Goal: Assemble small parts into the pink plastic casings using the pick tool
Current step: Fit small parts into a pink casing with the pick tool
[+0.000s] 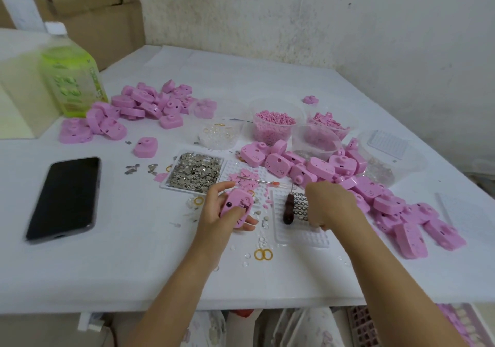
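- Two bare hands are busy at the near edge of the white table (120, 266).
- The left hand (218, 212) has its fingers and thumb curled round a pink casing (237, 206). It holds the casing just above the tabletop, and a dark round stud shows on the casing's side.
- The right hand (330, 207) reaches down onto a white grid tray (302, 238) with its fingers bent toward the small rings seated in it. From here I cannot tell whether it is pinching anything.
- The pick tool (288, 210), with its dark wooden handle, lies on that same tray. It lies free between the two hands, just beside the right one, with its metal tip pointing away.
- A heap of pink casings (375, 194) spreads to the right of the tray, and another heap (139, 105) sits well apart at the far left.
- A flat tray of small metal pieces (195, 172) lies just beyond the left hand.
- A clear tub of pink pellets (274, 127) stands behind that tray.
- A pair of yellow rings (263, 254) lies loose near the table edge, among clear little discs.
- A black phone (64, 199) lies face up on the left.
- A green-labelled bottle (72, 78) stands at the far left, blurred.
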